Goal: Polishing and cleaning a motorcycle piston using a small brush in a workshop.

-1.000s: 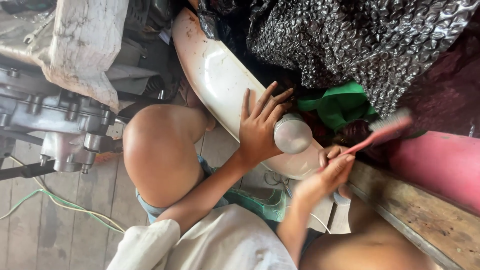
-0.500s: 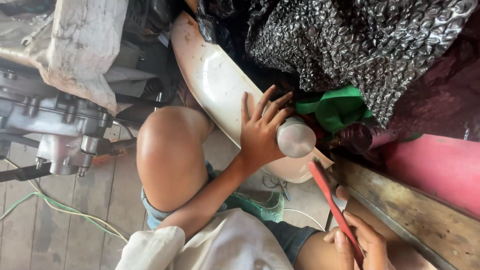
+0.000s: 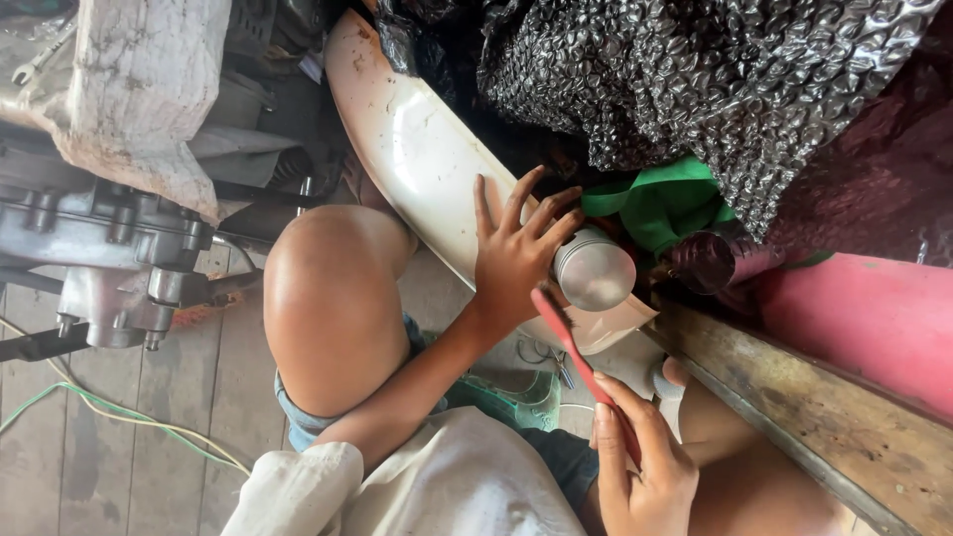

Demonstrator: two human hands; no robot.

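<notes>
Since half a second ago the red brush has swung its far tip up toward the grey metal cylinder, where earlier it hung lower and further right, and the right hand has come into fuller view near the bottom edge. A second ago that same brush was raised out to the right, pointing away from the cylinder.

Left hand lies spread, fingers wide, across the cream-white curved panel, its fingertips touching the left side of the cylinder and steadying it; it grips nothing closed. The right hand's grip is closed around the near end of the brush handle, thumb and fingers wrapped on it.

The brush's long axis runs diagonally, from the grip at near right up and leftward to its tip, which sits just beside the cylinder's lower left edge, close to the left wrist. So the cylinder lies far and slightly left of the right grip, along the line of the handle. The left hand is already on it; the right reaches it only through the brush.

Behind the cylinder sits a green cloth or bag, and above that a dark sheet of bubble wrap. A pink-red slab and a worn wooden plank run along the right. No labels are legible.
</notes>
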